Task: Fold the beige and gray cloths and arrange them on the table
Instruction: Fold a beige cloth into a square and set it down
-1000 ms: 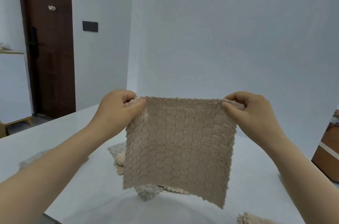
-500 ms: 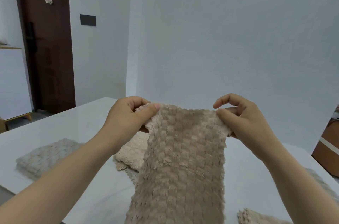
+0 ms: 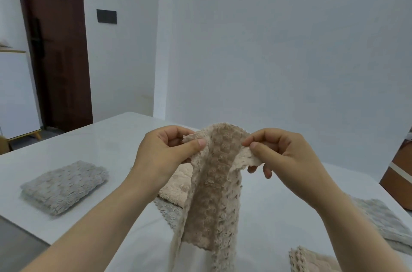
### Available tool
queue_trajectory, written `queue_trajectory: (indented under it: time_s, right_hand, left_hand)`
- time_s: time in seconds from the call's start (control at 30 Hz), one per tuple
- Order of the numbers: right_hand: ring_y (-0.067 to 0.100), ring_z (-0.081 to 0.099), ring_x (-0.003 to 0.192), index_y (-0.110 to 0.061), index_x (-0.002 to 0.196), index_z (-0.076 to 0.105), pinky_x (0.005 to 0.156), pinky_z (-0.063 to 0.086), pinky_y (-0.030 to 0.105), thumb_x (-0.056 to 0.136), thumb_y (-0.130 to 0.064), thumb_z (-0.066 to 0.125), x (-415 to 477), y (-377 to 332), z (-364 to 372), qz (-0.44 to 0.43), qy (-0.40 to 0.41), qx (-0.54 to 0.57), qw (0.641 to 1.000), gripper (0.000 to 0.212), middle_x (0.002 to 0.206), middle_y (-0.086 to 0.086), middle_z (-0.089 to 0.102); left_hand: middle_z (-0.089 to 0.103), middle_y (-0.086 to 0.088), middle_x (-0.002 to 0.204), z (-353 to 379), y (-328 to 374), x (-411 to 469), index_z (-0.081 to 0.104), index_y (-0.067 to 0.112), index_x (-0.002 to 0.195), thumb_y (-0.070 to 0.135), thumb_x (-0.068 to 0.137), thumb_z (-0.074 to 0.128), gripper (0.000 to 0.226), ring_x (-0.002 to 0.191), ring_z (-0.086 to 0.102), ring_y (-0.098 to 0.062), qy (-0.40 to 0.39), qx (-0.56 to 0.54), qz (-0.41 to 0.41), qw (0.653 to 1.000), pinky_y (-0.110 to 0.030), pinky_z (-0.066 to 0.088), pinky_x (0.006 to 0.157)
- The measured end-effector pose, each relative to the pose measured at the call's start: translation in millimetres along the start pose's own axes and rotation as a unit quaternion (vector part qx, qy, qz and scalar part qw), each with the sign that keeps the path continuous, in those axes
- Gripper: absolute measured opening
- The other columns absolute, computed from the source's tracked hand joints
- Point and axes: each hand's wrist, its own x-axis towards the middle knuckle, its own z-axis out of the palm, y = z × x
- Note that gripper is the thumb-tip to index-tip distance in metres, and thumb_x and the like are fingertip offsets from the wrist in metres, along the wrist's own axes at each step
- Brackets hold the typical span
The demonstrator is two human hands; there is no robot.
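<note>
Together, both hands, left (image 3: 166,155) and right (image 3: 281,155), pinch the raised beige cloth (image 3: 214,187).

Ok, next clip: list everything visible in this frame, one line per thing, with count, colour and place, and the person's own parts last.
held cloth: 1, beige, hanging in the air at centre, top corners pinched
folded cloth: 1, gray, table's left side
loose cloth: 1, beige, on table behind the held one
flat cloth: 1, gray, partly under that loose beige one
right-edge cloth: 1, gray, table's right side
bottom cloth: 1, beige, bottom right, cut off by the frame
table: 1, white
door: 1, dark brown, far left
wall plate: 1, black, beside the door
cabinet: 1, white, wooden legs, left edge
left hand: 1, pinching the left corner
right hand: 1, pinching the right corner
</note>
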Motion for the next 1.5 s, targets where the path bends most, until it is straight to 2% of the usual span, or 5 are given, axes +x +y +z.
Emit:
queue_trajectory:
  time_s: [0.37,0.7,0.8,0.97,1.5]
  right_hand:
    - [0.012,0.07,0.066,-0.025,0.1,0.07,0.054,0.049,0.02,0.088,0.004,0.054,-12,7,22,0.004,-0.019,0.0,1.0,0.035,0.088,-0.006,0.073]
    - [0.008,0.049,0.056,-0.029,0.066,0.072,0.054,0.038,0.011,0.077,-0.03,0.077,-15,9,37,-0.074,0.102,-0.076,0.989,0.012,0.067,-0.012,0.058]
    - [0.012,0.055,0.065,-0.03,0.067,0.071,0.059,0.04,0.01,0.076,-0.026,0.077,-18,8,43,-0.092,0.107,-0.073,0.987,0.012,0.087,-0.016,0.063]
    - [0.006,0.055,0.055,-0.027,0.069,0.073,0.052,0.037,0.008,0.078,-0.021,0.077,-24,4,49,-0.1,0.084,-0.028,0.991,0.011,0.064,-0.013,0.067]
    - [0.007,0.057,0.058,-0.026,0.069,0.073,0.053,0.037,0.008,0.079,-0.022,0.076,-24,2,52,-0.094,0.112,0.004,0.989,0.011,0.064,-0.01,0.067]
  left_hand:
    - [0.074,0.007,0.07,12,-10,-16,0.076,0.027,0.079,0.007,0.082,0.069,0.021,0.065,0.066,-0.004,0.02,0.024,0.049,0.998,-0.022,0.056,0.07]
    - [0.075,0.009,0.071,11,-16,-29,0.077,0.028,0.076,0.013,0.079,0.073,0.016,0.069,0.07,-0.007,0.073,0.061,0.078,0.992,-0.024,0.057,0.068]
    - [0.075,0.01,0.073,12,-19,-34,0.077,0.026,0.08,0.013,0.082,0.07,0.016,0.071,0.07,-0.009,0.071,0.077,0.073,0.992,-0.031,0.059,0.074]
    - [0.074,0.006,0.069,13,-15,-41,0.076,0.022,0.073,0.015,0.078,0.074,0.009,0.065,0.069,-0.009,0.085,0.052,0.079,0.992,-0.028,0.058,0.068]
    - [0.074,0.006,0.07,17,-5,-51,0.077,0.025,0.075,0.013,0.079,0.072,0.013,0.068,0.07,-0.01,0.046,0.046,0.107,0.992,-0.031,0.058,0.07]
